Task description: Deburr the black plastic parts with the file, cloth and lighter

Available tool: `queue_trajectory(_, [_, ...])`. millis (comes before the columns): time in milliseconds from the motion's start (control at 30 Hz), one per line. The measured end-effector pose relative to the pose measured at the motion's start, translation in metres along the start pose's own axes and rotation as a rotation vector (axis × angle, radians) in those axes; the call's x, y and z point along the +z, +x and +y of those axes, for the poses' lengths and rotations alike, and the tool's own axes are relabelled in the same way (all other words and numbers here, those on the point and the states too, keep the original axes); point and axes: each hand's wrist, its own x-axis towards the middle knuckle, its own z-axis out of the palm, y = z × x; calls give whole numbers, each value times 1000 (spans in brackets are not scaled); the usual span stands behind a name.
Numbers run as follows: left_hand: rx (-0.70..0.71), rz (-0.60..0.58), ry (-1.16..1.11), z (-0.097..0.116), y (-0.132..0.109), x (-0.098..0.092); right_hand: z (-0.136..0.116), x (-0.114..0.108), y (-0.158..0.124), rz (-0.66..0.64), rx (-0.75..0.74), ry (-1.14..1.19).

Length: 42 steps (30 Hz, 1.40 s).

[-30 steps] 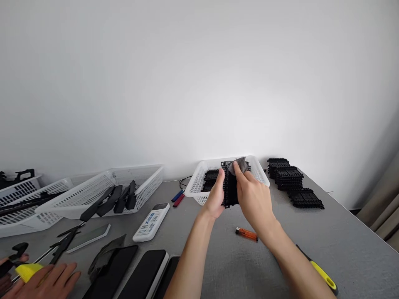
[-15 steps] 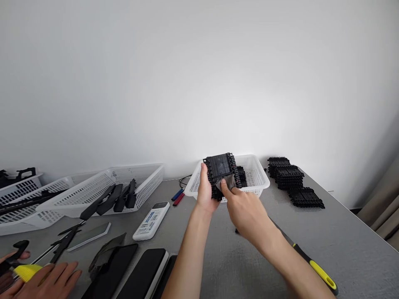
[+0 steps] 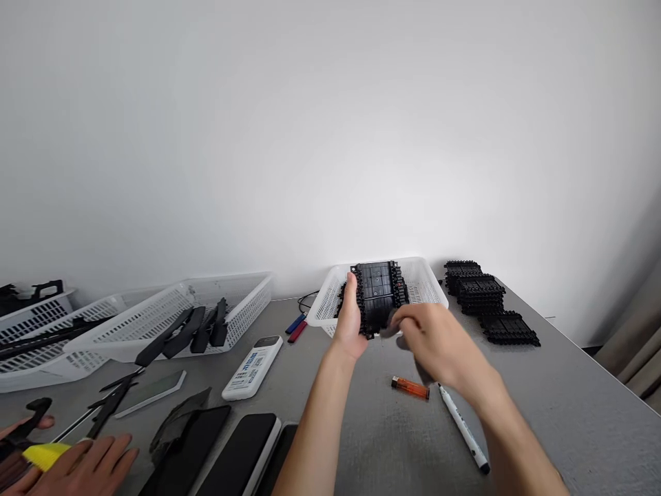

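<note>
My left hand (image 3: 349,324) grips a black ridged plastic part (image 3: 379,295) by its left edge and holds it up, its flat face toward me, in front of a white basket (image 3: 431,286). My right hand (image 3: 438,344) is just below and right of the part and smeared by motion. Its fingers are curled over a small grey cloth (image 3: 392,324) at the part's lower edge.
An orange lighter (image 3: 409,388) and a white marker (image 3: 463,427) lie under my right arm. Stacks of black parts (image 3: 488,303) sit at the right. A remote (image 3: 253,367), phones (image 3: 237,451) and larger baskets (image 3: 170,317) are left. Another person's hand (image 3: 77,465) is at the bottom left.
My left hand has turned the black part upright and lowered it slightly. My right hand has swept down and right off its face with the cloth. The lighter and marker now show.
</note>
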Motion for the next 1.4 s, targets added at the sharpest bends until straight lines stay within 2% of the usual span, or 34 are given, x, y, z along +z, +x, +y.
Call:
queue_trajectory(67, [-14,-39,7,-2,0,-1,5,-10,-2,148,31,184])
queue_trajectory(133, [-31,-98,6,-4,1,-3,7,-13,-1,302,25,245])
queue_trajectory(233, [-73,-209,-4,-8,-1,-4,7,-1,4,383,-69,206])
queue_trajectory(333, [-107,-268,7,-13,-3,-1,5,18,11,307,-86,101])
queue_trajectory(433, [-111,-247,39,-15,-5,0,0,31,15,207,-23,-28])
queue_trajectory(567, [-100,-228,36,-16,-3,-2,-7,36,16,126,20,-230])
queue_trajectory(733, [-18,-172,-16,-11,0,-3,-16,40,10,-48,36,-412])
queue_trajectory(867, [87,-171,-90,-2,0,-2,-25,46,3,-159,-16,-449])
queue_trajectory(1033, [126,-174,-122,10,-1,-6,-26,49,2,-183,-84,-388])
queue_trajectory(1133, [111,-158,-121,11,-3,-5,-19,41,3,-112,-105,-234])
queue_trajectory(1200, [94,-166,-119,10,-4,-3,-13,31,3,21,-108,-51])
queue_trajectory(1300, [56,-180,-106,4,-5,1,-6,19,3,298,-88,241])
queue_trajectory(1333, [33,-188,-100,1,-6,2,-5,16,3,362,-73,313])
queue_trajectory(1400, [-27,-219,-89,-4,-6,4,-4,16,4,397,-53,408])
